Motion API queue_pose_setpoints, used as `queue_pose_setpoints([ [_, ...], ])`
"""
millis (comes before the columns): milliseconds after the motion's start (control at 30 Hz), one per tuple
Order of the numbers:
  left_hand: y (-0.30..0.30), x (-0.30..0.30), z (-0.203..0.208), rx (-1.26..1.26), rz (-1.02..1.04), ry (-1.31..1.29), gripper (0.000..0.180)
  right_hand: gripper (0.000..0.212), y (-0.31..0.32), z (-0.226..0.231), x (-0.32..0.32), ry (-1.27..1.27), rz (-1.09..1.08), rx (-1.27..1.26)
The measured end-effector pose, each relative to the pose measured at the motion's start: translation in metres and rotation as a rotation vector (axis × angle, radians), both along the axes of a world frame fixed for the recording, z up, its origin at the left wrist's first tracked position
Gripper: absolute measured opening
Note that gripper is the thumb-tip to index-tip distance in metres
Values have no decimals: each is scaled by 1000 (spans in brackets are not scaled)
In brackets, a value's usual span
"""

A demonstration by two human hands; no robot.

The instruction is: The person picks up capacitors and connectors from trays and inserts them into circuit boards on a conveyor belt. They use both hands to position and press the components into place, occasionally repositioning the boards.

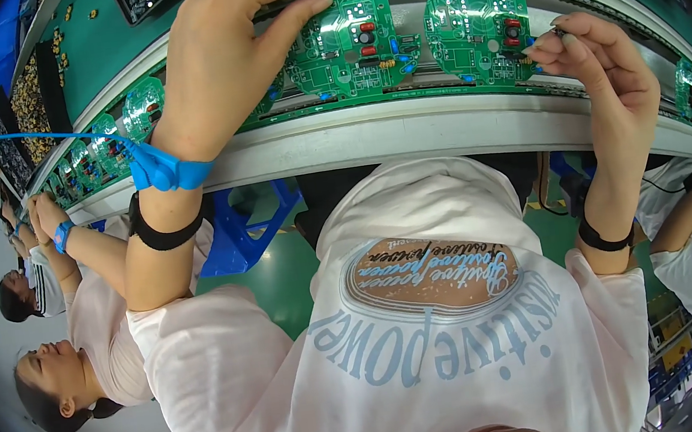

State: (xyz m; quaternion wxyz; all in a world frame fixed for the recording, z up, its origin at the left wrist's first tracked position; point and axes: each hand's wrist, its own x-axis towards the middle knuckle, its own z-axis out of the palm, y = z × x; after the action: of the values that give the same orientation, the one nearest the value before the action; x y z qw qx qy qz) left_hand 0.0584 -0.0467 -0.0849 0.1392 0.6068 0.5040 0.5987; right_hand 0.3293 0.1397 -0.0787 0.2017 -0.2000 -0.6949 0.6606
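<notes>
left hand (227,53): my grip lies curled on the near circuit board (346,43), fingertips pressing its upper left edge, on the conveyor rail (404,127) | right hand (594,56): grip pinched on a small part, too tiny to identify, at the next board (478,27)'s right edge | step, I judge: seating a component | next: careful alignment, light downward push

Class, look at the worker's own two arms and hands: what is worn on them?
Both hands are bare. The left hand has a blue wrist strap with a blue cord, and a black band below it. The right hand has one black band. White short sleeves.
</notes>
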Motion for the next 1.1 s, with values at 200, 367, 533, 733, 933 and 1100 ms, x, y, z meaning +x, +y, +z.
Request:
queue_pose_setpoints([
  [200,-3,5,19,-434,161,200,11,24,0,1,2,-22,-4,-9],
  [367,-1,12,36,-431,160,150,12,23,0,-2,4,-36,-18,59],
  [533,-3,16,52,-745,287,352,12,21,-6,1,0,-13,-22,104],
  [733,-1,18,57,-753,256,411,13,21,-7,0,2,-8,-36,108],
  [933,4,18,52,-786,241,450,15,21,-4,-3,4,-7,-45,109],
  [1100,13,-2,-22,171,-106,-119,16,22,-4,-4,5,-12,-67,66],
])
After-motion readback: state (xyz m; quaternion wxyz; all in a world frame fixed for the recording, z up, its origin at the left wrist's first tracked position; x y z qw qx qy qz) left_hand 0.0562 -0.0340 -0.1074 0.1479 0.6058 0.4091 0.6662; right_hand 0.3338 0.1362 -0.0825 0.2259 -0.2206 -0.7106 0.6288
